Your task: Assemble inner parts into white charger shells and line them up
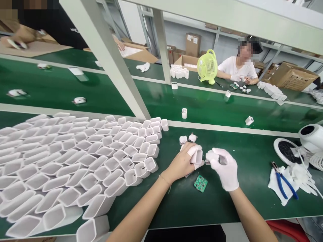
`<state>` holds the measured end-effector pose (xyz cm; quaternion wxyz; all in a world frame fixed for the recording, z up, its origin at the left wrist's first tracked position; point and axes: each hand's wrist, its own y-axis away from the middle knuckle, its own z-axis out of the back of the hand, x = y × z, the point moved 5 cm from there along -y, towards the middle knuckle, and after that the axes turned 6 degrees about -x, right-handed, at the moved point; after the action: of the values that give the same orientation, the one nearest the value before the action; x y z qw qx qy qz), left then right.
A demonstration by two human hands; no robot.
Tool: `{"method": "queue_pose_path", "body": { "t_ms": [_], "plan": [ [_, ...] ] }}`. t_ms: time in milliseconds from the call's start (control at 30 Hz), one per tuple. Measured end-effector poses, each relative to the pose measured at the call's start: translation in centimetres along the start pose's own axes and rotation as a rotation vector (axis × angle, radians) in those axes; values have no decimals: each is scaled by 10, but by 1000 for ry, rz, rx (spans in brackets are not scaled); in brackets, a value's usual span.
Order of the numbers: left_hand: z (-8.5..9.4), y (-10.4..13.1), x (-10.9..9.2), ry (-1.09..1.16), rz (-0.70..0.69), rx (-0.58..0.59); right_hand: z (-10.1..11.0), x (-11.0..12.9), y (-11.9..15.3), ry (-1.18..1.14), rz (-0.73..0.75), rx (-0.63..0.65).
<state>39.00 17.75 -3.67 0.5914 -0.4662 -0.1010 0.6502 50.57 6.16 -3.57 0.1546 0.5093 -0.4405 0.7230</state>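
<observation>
1. White plastic shell (197,156), open at one end, sits in the grip of the left hand (183,163), whose fingers close around it just above the green counter (176,201).
2. The right hand (225,169), in a white glove, has its grip pressed together on a small part; what the part is cannot be told. It meets the left hand at the shell.
3. A green circuit board (201,183) lies flat on the counter just below both hands.
4. Two small white pieces (188,138) lie just beyond the hands.
5. To the left, a large bed of empty white shells (75,161) lies packed side by side.
6. To the right lie blue-handled pliers (284,181) on a white cloth (275,183), near a white fan (306,143).
7. Across the belt, a person in white (238,69) sits beside a yellow fan (207,65); cardboard boxes (292,75) stand behind.
8. No writing can be read anywhere.
</observation>
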Motion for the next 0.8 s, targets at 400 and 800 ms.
{"method": "queue_pose_path", "body": {
  "t_ms": [400,800],
  "plan": [
    [6,0,-18,0,-132,66,-20,60,7,568,828,185],
    [3,2,-18,3,-113,97,-20,55,11,668,874,170]
  ]
}}
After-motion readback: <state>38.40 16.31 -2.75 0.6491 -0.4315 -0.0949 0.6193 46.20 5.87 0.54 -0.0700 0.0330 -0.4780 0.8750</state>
